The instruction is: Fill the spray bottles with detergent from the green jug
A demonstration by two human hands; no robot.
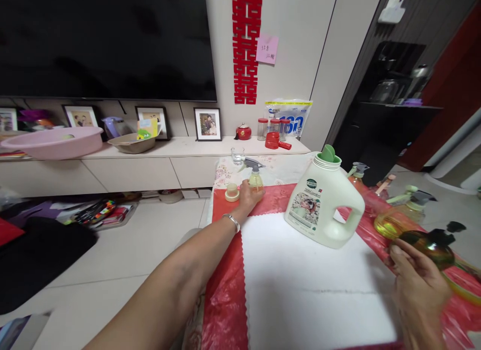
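Observation:
My left hand (251, 195) reaches to the far side of the table, its fingers wrapped round a small clear spray bottle (255, 180) with a grey trigger head. Beside that hand is a pale cream cap (232, 191). At the right edge, my right hand (419, 277) has its fingers curled against the lower part of a dark amber pump bottle (428, 245); part of the grip is hidden. Between my hands, a large pale green detergent jug (325, 202) stands upright on a white scalloped mat (300, 285). A green piece (328, 152) sits in its open neck.
Near my right hand stand a yellow-liquid spray bottle (400, 219) and another spray bottle (357, 174). A small glass (237, 155) is at the table's back. Behind it, a white cabinet (180, 152) holds red-lidded jars (262, 130) and a pink basin (56, 143).

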